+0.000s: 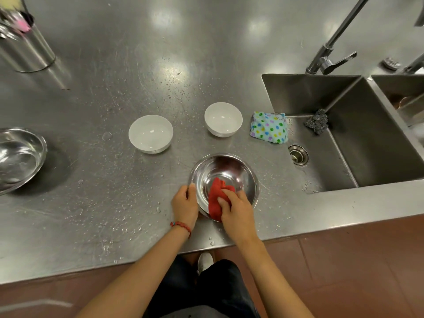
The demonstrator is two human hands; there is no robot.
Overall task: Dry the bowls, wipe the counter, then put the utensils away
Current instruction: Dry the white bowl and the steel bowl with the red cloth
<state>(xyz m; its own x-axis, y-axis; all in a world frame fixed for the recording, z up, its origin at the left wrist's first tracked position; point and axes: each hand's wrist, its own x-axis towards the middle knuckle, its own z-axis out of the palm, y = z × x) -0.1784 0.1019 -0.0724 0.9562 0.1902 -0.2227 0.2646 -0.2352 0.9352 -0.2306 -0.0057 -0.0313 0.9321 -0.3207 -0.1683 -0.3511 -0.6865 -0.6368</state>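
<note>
A steel bowl sits tilted near the counter's front edge. My left hand grips its left rim. My right hand presses a red cloth against the bowl's inner wall. Two white bowls stand upright behind it, one on the left and one on the right. A second steel bowl rests at the far left edge. The steel counter is dotted with water drops. A steel utensil holder with utensils stands at the back left.
A dotted cloth lies at the sink's left rim. The sink holds a steel scourer and a drain. A tap rises behind it. A second basin is at the far right.
</note>
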